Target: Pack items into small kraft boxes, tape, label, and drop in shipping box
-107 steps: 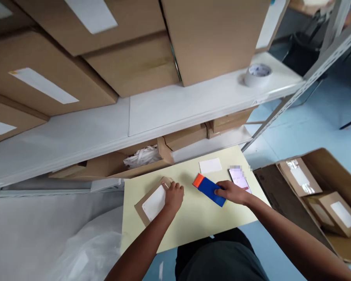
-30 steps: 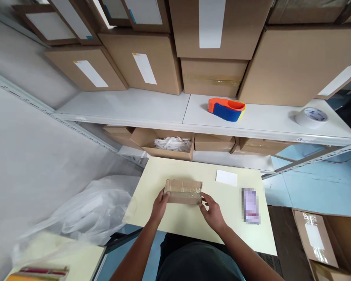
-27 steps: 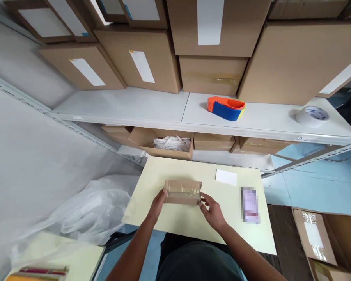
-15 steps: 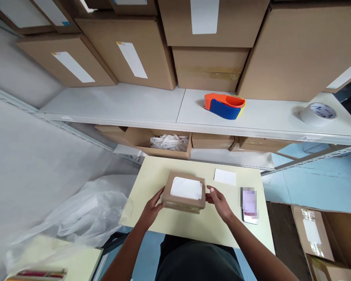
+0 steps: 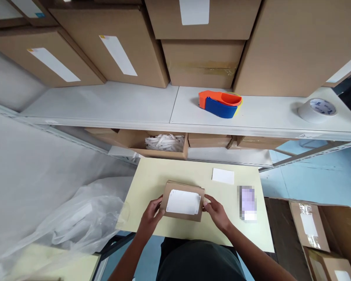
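Observation:
A small brown cardboard box (image 5: 179, 216) with a white label (image 5: 183, 201) is held over the cream table, its labelled face tilted towards me. My left hand (image 5: 151, 215) grips the box's left edge, thumb on the near face and fingers behind. At the right edge, my right hand (image 5: 217, 212) closes on the box between thumb and fingers. Behind the box, to the right, a white card (image 5: 223, 176) lies flat on the table. A phone (image 5: 247, 203), blurred out by pixels, lies right of my right hand.
The cream table (image 5: 152, 168) stands against a shelf (image 5: 119, 101) with large cartons, an orange and blue tape dispenser (image 5: 220, 104) and a tape roll (image 5: 317, 110). Below sits an open box (image 5: 163, 154) of white strips. Clear plastic (image 5: 76, 218) lies left; an open carton (image 5: 341, 226) stands right.
The box has tipped so that its labelled face turns towards me. My right hand has moved in from beside the box and now grips its right edge. The view has shifted slightly.

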